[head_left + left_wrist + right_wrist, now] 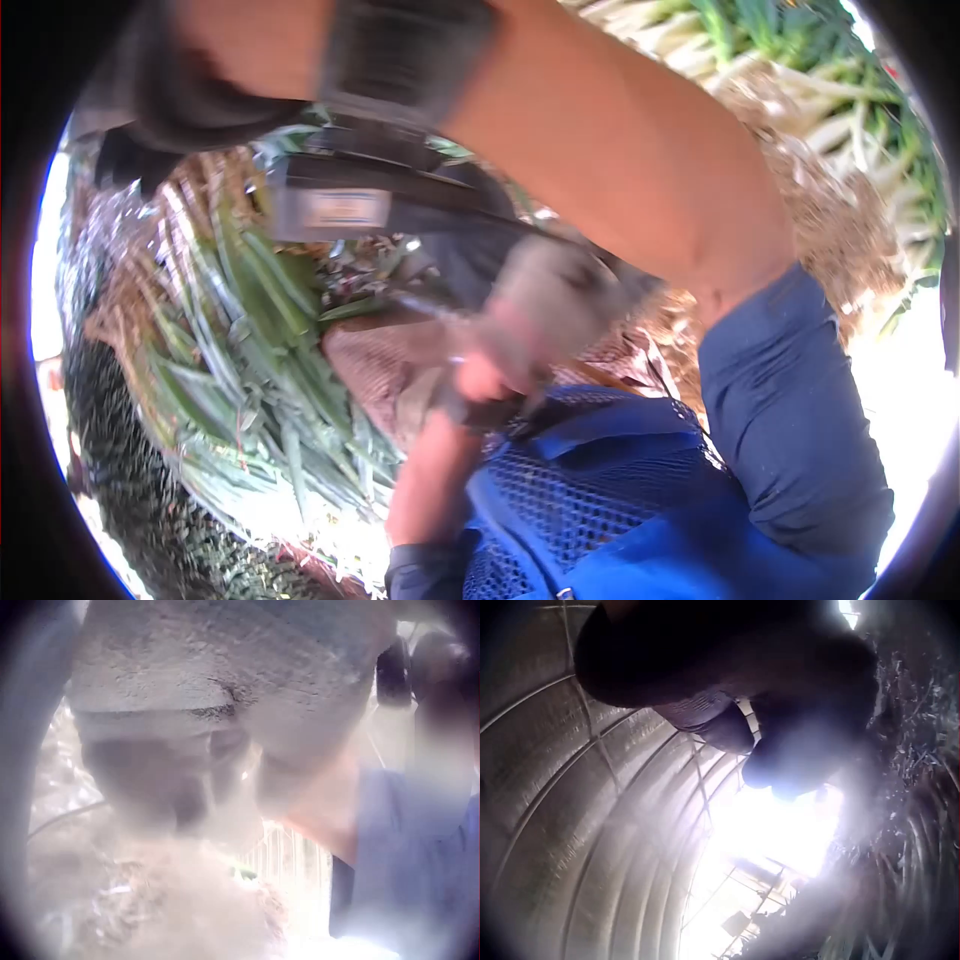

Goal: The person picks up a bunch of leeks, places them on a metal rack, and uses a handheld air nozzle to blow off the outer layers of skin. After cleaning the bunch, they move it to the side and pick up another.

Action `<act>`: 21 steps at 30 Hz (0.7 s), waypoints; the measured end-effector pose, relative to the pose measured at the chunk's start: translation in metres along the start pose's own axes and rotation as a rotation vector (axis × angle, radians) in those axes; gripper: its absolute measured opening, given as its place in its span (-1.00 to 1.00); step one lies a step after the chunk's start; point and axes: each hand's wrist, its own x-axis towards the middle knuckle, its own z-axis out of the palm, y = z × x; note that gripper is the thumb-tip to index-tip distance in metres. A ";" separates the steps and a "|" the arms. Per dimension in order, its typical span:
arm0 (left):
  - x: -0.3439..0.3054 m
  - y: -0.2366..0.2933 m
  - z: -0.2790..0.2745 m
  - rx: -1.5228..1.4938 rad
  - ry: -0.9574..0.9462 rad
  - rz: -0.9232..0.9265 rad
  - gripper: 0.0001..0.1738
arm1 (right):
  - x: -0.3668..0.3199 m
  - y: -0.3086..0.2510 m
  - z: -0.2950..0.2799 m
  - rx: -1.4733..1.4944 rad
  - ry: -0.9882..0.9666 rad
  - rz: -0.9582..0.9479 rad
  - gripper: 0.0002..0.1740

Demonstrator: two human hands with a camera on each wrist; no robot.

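Our left hand (548, 312), in a grey glove, is drawn in close to the chest, just above the blue mesh vest (600, 480). It is blurred in the head view and fills the left wrist view (225, 682) out of focus, so we cannot tell whether its fingers are curled round anything or loose.

Our right hand (150, 110), in a dark glove, is lifted high across the body. The right wrist view shows it (727, 667) as a dark shape against the arched tunnel roof (585, 795). We cannot make out its grasp either.

The long green leaves (250, 330) lie in a thick heap on the ground below the raised arm, towards the left edge of the bed and apart from both hands. More plants with white stalks (830, 90) lie along the far right edge, with dry straw (830, 230) between them and the blue sleeve (780, 400).

As far as we can judge, neither hand is working the greens just now. The heaps suggest a good share is already gathered, but the pictures do not show how much is left.
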 end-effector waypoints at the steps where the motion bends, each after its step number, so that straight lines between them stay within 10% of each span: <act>1: -0.014 -0.014 -0.003 -0.175 -0.117 -0.008 -0.72 | 0.001 -0.001 0.004 -0.010 0.010 0.011 -0.70; 4: -0.032 0.020 0.011 0.100 -0.723 -0.334 -0.83 | 0.004 0.001 0.007 -0.073 0.066 0.039 -0.70; 8: -0.051 0.000 -0.021 0.035 -0.827 -0.372 -0.68 | -0.028 0.021 -0.010 -0.248 0.204 0.154 -0.73; 15: -0.084 -0.027 -0.141 0.128 0.279 -0.538 -0.53 | -0.050 0.229 -0.030 -1.173 -0.119 0.304 -0.40; 21: -0.063 -0.023 -0.175 -0.095 0.726 -0.478 -0.58 | -0.093 0.274 -0.016 -0.952 -0.450 0.473 -0.48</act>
